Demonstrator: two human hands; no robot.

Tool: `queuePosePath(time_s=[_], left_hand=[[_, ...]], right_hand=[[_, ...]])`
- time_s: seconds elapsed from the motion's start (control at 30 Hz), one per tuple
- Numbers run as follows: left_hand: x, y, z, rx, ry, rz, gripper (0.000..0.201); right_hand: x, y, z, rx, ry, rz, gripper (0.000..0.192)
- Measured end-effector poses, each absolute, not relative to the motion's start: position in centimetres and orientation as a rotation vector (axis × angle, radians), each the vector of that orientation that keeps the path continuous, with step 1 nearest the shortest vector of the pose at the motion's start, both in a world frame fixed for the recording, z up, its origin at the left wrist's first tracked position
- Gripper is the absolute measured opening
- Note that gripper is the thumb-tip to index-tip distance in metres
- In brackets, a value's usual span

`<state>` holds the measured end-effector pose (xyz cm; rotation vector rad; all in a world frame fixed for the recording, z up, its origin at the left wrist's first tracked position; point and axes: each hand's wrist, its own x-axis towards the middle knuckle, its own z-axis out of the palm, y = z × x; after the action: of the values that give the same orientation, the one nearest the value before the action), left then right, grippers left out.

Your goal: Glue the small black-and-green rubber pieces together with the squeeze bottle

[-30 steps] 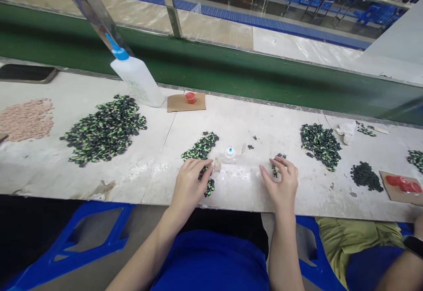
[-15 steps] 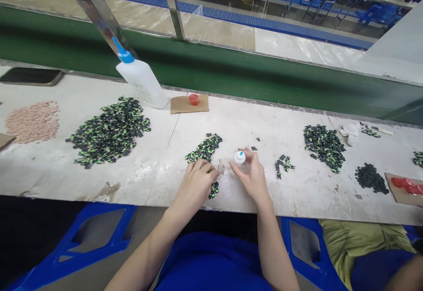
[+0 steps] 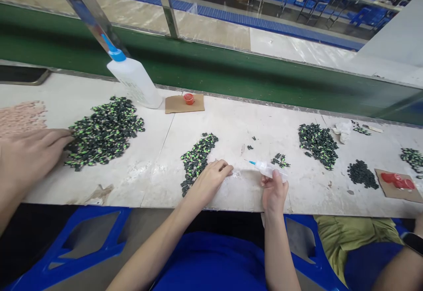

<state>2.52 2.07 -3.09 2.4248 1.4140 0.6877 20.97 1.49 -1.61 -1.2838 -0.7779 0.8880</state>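
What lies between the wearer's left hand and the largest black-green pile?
A smaller, elongated black-green pile, beside the left hand; the head view shows it.

Small bottle [image 3: 267, 169]: translucent, blue fine-tipped nozzle [image 3: 252, 163], tilted nearly onto its side, tip toward left end of table [image 3: 228, 119]. Pile of small black-and-green pieces [image 3: 198, 152]: loose, elongated, running from mid-table toward near edge.

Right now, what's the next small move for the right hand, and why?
Probably ease the small bottle leftward, bringing its blue tip closer to the fingertips of the left hand. The right hand holds the bottle tilted, tip pointing toward the left hand, with a gap between. Whether those fingertips pinch a piece, I can't tell.
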Motion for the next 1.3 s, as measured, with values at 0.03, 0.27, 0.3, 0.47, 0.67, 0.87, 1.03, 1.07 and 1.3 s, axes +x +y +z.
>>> queuePosePath(time_s=[0.03, 0.27, 0.3, 0.47, 0.67, 0.87, 1.03, 1.07, 1.3], left_hand=[[2.5, 2.1, -3.1, 2.410, 1.468, 0.716, 0.018], [1.1, 1.8, -2.7, 2.252, 1.566, 0.970, 0.018], [1.1, 1.8, -2.7, 2.245, 1.555, 0.983, 0.017], [1.6, 2.2, -3.0, 2.191, 1.566, 0.941, 0.012], [2.0, 2.3, -3.7, 2.013, 1.522, 0.939, 0.017], [1.9, 2.3, -3.6, 1.961, 1.531, 0.944, 0.016], [2.0, 2.3, -3.3, 1.967, 1.543, 0.932, 0.015], [2.0, 2.3, -3.2, 1.966, 1.545, 0.932, 0.015], [2.1, 2.4, -3.3, 1.982, 1.560, 0.931, 0.012]], right_hand=[[20.9, 1.4, -1.7, -1.314, -0.796, 0.873, 0.037], [19.8, 1.0, -1.7, -1.504, -0.932, 0.728, 0.042], [19.6, 1.1, -1.6, -1.507, -0.933, 0.722, 0.041], [19.1, 1.3, -1.1, -1.509, -0.961, 0.697, 0.036], [19.0, 1.0, -1.5, -1.479, -1.049, 0.679, 0.029], [19.0, 0.6, -1.4, -1.538, -1.163, 0.674, 0.028], [19.0, 0.7, -1.3, -1.565, -1.177, 0.697, 0.031], [18.9, 0.8, -1.3, -1.569, -1.177, 0.705, 0.031], [19.0, 0.8, -1.5, -1.586, -1.154, 0.717, 0.035]])
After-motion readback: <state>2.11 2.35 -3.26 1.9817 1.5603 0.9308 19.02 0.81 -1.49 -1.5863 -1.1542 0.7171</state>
